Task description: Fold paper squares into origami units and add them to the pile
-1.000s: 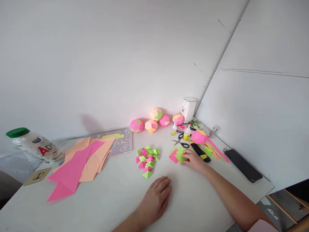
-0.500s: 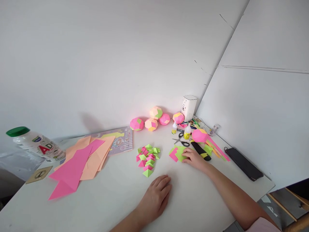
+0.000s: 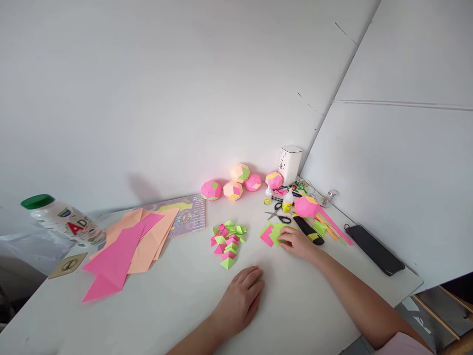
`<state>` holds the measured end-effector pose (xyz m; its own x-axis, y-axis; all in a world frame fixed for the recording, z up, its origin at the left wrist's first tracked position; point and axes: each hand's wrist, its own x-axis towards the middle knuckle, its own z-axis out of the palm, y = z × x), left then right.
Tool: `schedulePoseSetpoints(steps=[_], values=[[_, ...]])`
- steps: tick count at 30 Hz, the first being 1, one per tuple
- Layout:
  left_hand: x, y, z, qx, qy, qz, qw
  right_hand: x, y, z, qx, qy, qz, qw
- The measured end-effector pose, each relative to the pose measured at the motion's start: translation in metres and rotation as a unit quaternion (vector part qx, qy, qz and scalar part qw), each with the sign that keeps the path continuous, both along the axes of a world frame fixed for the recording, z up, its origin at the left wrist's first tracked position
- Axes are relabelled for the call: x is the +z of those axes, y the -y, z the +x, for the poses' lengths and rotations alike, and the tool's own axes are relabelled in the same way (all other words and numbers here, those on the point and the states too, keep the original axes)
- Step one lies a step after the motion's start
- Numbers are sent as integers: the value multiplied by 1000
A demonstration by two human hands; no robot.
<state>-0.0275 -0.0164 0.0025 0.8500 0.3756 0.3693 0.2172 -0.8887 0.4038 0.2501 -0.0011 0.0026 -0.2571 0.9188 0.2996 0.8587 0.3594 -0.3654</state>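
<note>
My left hand point(image 3: 239, 301) rests on the table near its front, fingers lying close together and bent slightly, with nothing seen in them. Just beyond it lies a cluster of folded pink and green paper pieces point(image 3: 229, 244). To the right, my right hand point(image 3: 297, 242) has its fingers curled on the edge of a green paper piece point(image 3: 275, 235), its fingertips partly covering it. A pink paper piece point(image 3: 266, 236) lies against the green one. Behind that hand are scissors point(image 3: 278, 215) and a black and yellow cutter point(image 3: 308, 230).
Paper balls point(image 3: 232, 190) line the wall, and another ball point(image 3: 306, 207) sits by the glue bottles point(image 3: 287, 202). At left are paper sheets point(image 3: 114, 251), a notebook point(image 3: 194, 212) and a green-capped bottle point(image 3: 70, 222). A phone point(image 3: 375, 249) lies at the right edge.
The view has shifted slightly, so things on the left sit a little farther right. Both hands keep nearly the same place and pose.
</note>
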Motion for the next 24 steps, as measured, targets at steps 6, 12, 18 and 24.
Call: schedulePoseSetpoints(steps=[6,12,18,24], values=[[0,-3,-3,6,58,-188,981,15,12,-25,-14,-105,118,987],[1,-18,-5,77,238,-618,745,18,41,-77,122,-221,86,964],[7,-19,-1,25,206,-649,732,10,43,-93,169,-282,0,944],[10,-14,3,67,211,-646,730,20,43,-94,78,-350,-61,932]])
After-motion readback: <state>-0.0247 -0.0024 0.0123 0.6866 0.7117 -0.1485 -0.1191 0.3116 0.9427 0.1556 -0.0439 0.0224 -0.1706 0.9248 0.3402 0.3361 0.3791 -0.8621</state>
